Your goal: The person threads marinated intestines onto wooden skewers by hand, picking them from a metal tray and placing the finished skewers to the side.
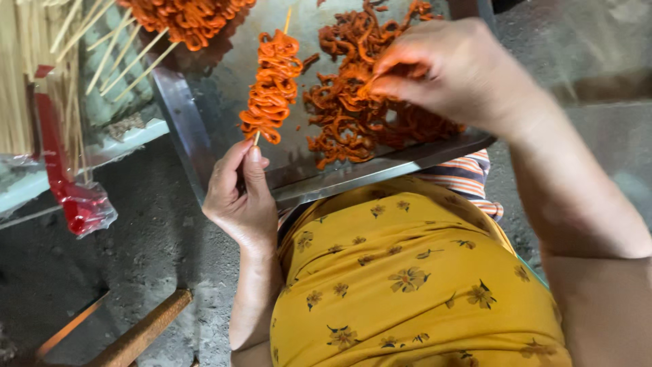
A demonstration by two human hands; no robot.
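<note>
1. Skewer point(273, 85) loaded with orange, marinated strips stands tilted above the metal tray point(204, 146), its bare tip pointing up and away from the person.
2. The left hand point(241, 197) pinches the lower end of the stick between thumb and forefinger, just at the near-left edge of the tray; the fingers are closed on the stick.
3. The right hand point(448, 71) hovers over the loose pile of orange strips point(360, 115) on the tray, to the right of the skewer and apart from it.
4. Its thumb and fingertips are pressed together on a single orange strip drawn up from the pile.
5. The two hands are well apart, with the skewer on the left and the pile between them.
6. The tray rests across the person's lap, its near rim touching the yellow flowered garment point(407, 272).
7. At the far-left corner of the tray lies a heap of finished skewers point(187, 20), their sticks fanning out toward the left.
8. Farther left, a bundle of bare bamboo sticks point(30, 75) stands beside a crumpled red plastic wrapper point(78, 204).
9. Below, on the grey floor point(149, 224), a brown wooden handle point(139, 333) lies slanted.
</note>
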